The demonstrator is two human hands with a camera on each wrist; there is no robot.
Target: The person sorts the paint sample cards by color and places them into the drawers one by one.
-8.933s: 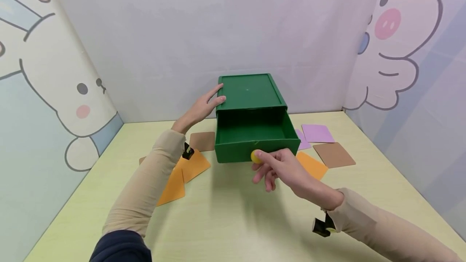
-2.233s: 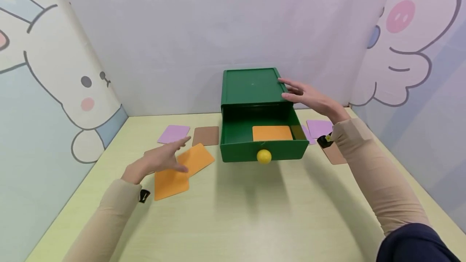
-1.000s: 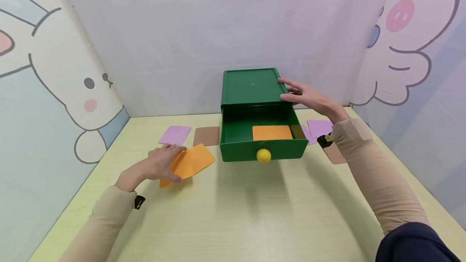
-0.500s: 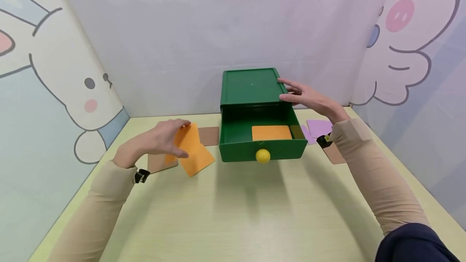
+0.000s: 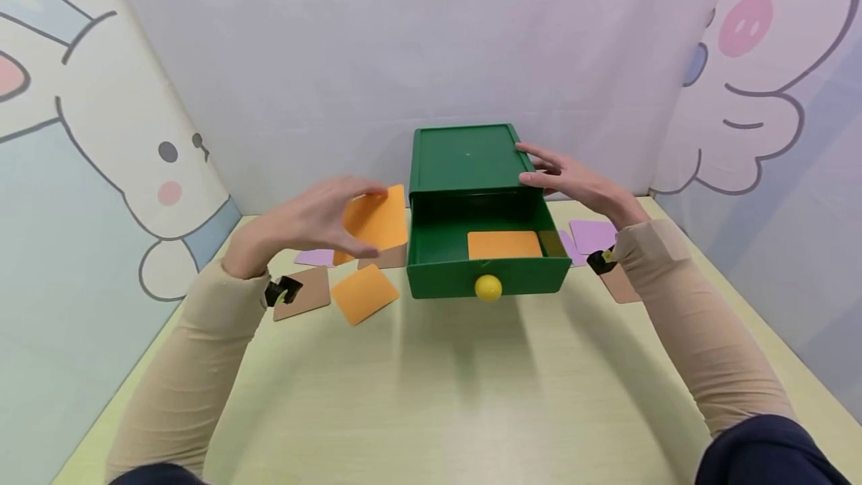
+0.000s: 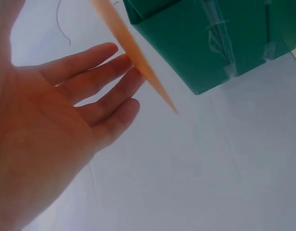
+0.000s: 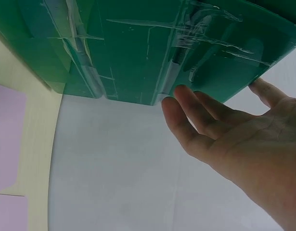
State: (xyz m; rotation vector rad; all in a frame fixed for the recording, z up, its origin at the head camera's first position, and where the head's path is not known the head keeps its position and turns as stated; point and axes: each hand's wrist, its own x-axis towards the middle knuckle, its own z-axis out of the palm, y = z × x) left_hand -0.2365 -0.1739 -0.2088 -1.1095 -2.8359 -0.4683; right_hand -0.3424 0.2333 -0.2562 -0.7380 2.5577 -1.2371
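Note:
My left hand [image 5: 310,219] holds an orange card [image 5: 384,219] tilted between thumb and fingers, raised at the left side of a green box [image 5: 468,159]. In the left wrist view the card [image 6: 133,53] shows nearly edge-on against the fingertips, close to the box wall [image 6: 200,57]. The box's drawer [image 5: 438,281] is pulled out, with a yellow ball knob [image 5: 488,288] on its front. Another orange card [image 5: 503,245] lies inside the drawer. My right hand [image 5: 579,182] rests its extended fingers and thumb against the box's upper right side.
Left of the box, an orange card [image 5: 365,295], brown cards [image 5: 303,294] and a lilac card [image 5: 315,257] lie on the table [image 5: 431,410]. Lilac cards [image 5: 594,235] and a brown card [image 5: 621,289] lie to the right. A pale wall [image 5: 303,58] stands behind.
An orange card has appeared in the drawer since the earliest frame. My left hand has picked another from the table and carried it up and right. The right hand stays on the box.

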